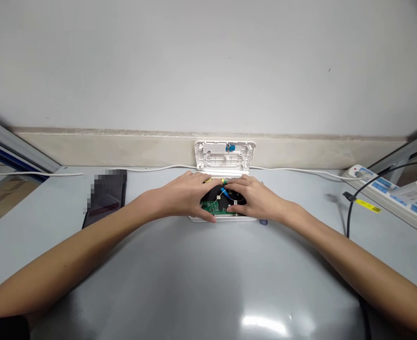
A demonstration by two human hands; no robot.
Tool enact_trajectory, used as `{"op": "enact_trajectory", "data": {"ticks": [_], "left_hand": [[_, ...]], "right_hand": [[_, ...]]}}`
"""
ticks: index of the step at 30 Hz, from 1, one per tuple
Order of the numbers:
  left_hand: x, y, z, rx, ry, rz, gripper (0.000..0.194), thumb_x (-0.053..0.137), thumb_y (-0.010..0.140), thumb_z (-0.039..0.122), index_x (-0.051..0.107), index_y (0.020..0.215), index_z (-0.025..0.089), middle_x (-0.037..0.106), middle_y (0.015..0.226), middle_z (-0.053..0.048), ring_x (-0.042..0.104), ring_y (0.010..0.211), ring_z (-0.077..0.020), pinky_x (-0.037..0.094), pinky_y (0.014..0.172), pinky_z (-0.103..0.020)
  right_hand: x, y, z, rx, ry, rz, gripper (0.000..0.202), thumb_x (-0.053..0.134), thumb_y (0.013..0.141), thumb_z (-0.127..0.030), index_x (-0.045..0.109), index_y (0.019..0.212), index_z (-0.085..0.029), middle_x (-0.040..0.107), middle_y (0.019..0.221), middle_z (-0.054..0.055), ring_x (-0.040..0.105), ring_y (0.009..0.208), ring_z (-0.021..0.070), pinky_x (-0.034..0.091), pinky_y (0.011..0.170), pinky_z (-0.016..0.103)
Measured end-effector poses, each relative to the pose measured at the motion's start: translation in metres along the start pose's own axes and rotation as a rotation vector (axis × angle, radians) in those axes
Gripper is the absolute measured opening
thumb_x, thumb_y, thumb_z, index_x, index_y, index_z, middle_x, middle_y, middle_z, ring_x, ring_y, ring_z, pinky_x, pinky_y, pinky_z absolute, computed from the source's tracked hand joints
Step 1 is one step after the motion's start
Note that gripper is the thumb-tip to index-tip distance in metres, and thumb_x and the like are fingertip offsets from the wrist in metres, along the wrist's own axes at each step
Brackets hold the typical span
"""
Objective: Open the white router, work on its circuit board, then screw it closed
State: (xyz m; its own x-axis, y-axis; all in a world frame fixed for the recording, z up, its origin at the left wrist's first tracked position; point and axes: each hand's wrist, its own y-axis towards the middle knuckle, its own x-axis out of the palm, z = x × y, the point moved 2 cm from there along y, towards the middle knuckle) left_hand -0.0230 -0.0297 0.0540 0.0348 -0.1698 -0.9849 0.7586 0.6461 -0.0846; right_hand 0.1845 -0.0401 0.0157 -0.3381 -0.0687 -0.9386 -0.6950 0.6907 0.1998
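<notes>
A white device base [226,218] lies at the table's far side, its inside showing a green circuit board [210,206], a black part, thin wires and a blue connector [225,192]. My left hand [189,193] grips the base at its left side, thumb at the front edge, fingers over the back. Around the right side is my right hand [256,198], its thumb reaching inside near the board and its fingers at the back edge. Behind the base a white cover [224,158] stands upright, inner side facing me, with a blue piece [230,148] on it.
A dark phone-like object [107,196] lies at the left, partly pixelated. On the right are a white power strip [388,193] and a black cable [350,217] with a yellow tag [367,205]. A white cable [159,168] runs along the wall.
</notes>
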Motion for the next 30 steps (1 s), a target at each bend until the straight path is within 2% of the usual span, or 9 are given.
{"op": "enact_trajectory", "data": {"ticks": [6,10,15,22,30], "left_hand": [[0.014,-0.014,-0.005,0.012,-0.022,0.108,0.076,0.063,0.076,0.066,0.042,0.139,0.03,0.051,0.137,-0.011,0.052,0.12,-0.031,0.04,0.098,-0.042],[0.022,-0.017,-0.008,0.009,-0.041,0.125,0.073,0.06,0.08,0.064,0.039,0.142,0.031,0.045,0.142,-0.012,0.049,0.123,-0.0316,0.04,0.099,-0.044],[0.023,-0.015,-0.007,0.026,-0.058,0.144,0.082,0.064,0.077,0.065,0.035,0.145,0.03,0.048,0.14,-0.013,0.049,0.123,-0.0324,0.042,0.1,-0.045],[0.024,-0.014,-0.009,0.054,-0.036,0.167,0.08,0.063,0.078,0.064,0.038,0.144,0.027,0.05,0.138,-0.013,0.05,0.123,-0.0318,0.041,0.1,-0.043],[0.023,-0.014,-0.009,0.059,-0.016,0.15,0.075,0.061,0.08,0.064,0.039,0.142,0.027,0.049,0.139,-0.012,0.052,0.121,-0.031,0.044,0.097,-0.042]], "right_hand": [[0.0,0.001,-0.002,0.001,-0.023,-0.002,0.047,0.066,0.086,-0.044,0.061,0.124,-0.017,0.063,0.125,0.012,0.055,0.116,0.0307,0.044,0.098,0.047],[-0.001,0.002,-0.002,0.004,-0.01,0.001,0.047,0.068,0.085,-0.042,0.06,0.124,-0.017,0.063,0.125,0.011,0.055,0.116,0.03,0.044,0.099,0.046],[-0.001,0.002,-0.002,-0.002,-0.011,-0.002,0.048,0.067,0.085,-0.042,0.059,0.126,-0.019,0.064,0.123,0.01,0.056,0.115,0.03,0.044,0.098,0.047],[-0.003,0.002,-0.001,-0.014,-0.027,-0.025,0.049,0.067,0.085,-0.042,0.06,0.126,-0.017,0.063,0.125,0.012,0.057,0.116,0.0307,0.044,0.098,0.047],[0.0,0.001,0.001,-0.02,-0.017,0.016,0.051,0.068,0.084,-0.045,0.06,0.126,-0.016,0.063,0.126,0.012,0.056,0.117,0.0305,0.045,0.098,0.046]]}}
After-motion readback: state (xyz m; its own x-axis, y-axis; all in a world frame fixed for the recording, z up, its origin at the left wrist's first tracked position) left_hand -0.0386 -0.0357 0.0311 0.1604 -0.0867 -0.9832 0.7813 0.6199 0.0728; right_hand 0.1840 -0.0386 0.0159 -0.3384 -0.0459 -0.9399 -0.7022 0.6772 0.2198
